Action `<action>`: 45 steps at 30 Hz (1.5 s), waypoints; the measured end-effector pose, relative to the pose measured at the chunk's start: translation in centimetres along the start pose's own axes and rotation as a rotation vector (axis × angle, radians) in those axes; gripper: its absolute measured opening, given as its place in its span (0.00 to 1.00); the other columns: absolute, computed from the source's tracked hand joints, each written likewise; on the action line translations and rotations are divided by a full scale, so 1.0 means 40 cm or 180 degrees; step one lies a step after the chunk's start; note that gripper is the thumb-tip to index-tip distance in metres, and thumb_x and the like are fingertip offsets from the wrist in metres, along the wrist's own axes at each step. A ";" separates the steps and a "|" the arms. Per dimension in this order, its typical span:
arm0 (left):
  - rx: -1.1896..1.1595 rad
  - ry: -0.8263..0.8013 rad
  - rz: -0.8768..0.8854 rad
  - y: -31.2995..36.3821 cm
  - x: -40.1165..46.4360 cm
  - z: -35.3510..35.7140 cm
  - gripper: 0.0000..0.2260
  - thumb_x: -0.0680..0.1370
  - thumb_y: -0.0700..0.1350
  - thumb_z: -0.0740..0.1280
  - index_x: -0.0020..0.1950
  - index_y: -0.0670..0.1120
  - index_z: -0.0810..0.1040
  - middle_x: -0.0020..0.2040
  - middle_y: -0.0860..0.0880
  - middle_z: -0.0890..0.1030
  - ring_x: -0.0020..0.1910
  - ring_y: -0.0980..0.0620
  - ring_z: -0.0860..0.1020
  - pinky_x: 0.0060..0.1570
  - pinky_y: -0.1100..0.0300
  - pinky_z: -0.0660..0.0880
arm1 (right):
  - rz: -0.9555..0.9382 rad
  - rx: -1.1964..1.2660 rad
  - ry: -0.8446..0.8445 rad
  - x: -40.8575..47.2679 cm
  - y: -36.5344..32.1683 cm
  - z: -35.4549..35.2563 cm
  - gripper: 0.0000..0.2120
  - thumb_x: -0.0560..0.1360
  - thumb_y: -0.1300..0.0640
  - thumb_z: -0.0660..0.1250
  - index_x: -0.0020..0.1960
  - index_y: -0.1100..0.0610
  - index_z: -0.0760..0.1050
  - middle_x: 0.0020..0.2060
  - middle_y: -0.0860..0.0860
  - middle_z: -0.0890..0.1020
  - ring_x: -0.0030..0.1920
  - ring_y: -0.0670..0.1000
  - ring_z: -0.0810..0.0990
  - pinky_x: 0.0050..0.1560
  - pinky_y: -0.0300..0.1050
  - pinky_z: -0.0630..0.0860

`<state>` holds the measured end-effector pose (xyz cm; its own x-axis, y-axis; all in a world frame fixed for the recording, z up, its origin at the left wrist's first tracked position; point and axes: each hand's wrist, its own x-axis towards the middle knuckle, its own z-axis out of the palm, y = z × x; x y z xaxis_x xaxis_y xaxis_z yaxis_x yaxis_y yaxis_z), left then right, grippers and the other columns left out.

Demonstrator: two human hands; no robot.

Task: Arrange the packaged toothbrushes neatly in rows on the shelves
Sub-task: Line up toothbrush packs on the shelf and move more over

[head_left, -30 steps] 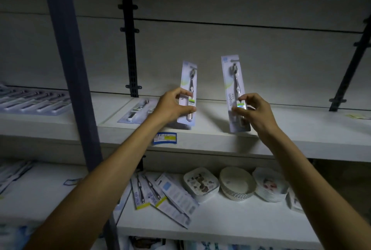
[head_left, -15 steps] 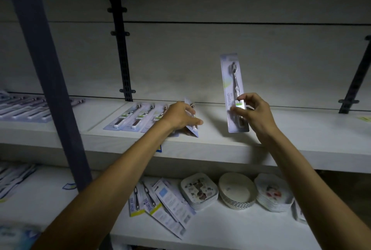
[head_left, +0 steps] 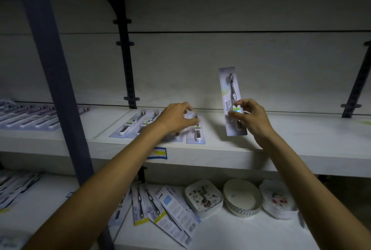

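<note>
My left hand (head_left: 176,118) reaches over the middle shelf (head_left: 301,145) and pinches the upper end of a packaged toothbrush (head_left: 196,133). That pack lies flat at the right end of a short row of packs (head_left: 130,125). My forearm hides part of the row. To the right, my right hand (head_left: 251,119) holds a second packaged toothbrush (head_left: 230,89) upright by its lower half, its bottom edge just above the shelf. The card is pale blue with a dark brush under clear plastic.
Several more toothbrush packs (head_left: 30,117) lie in a row at the far left, beyond a dark post (head_left: 54,69). The lower shelf holds loose toothbrush packs (head_left: 156,209) and three stacks of plates and bowls (head_left: 243,197). A black bracket (head_left: 128,69) runs up the back wall.
My left hand has laid its pack down flat at the right end of the row. The right hand keeps its pack upright in about the same place.
</note>
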<state>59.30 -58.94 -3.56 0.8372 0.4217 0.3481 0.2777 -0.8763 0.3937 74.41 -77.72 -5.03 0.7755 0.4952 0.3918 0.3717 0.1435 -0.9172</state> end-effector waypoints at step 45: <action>0.0377 -0.0717 -0.0013 -0.255 -0.094 -0.134 0.25 0.75 0.58 0.68 0.69 0.51 0.71 0.66 0.48 0.75 0.60 0.50 0.75 0.60 0.55 0.73 | -0.0250 -0.3254 -0.0909 -0.076 -0.059 0.184 0.24 0.73 0.51 0.69 0.68 0.52 0.70 0.63 0.53 0.76 0.58 0.54 0.76 0.58 0.49 0.74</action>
<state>50.78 -50.34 -4.35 0.9162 0.3744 0.1431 0.3235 -0.9015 0.2875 67.42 -73.28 -4.60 0.6316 0.7175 0.2939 0.7705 -0.5384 -0.3413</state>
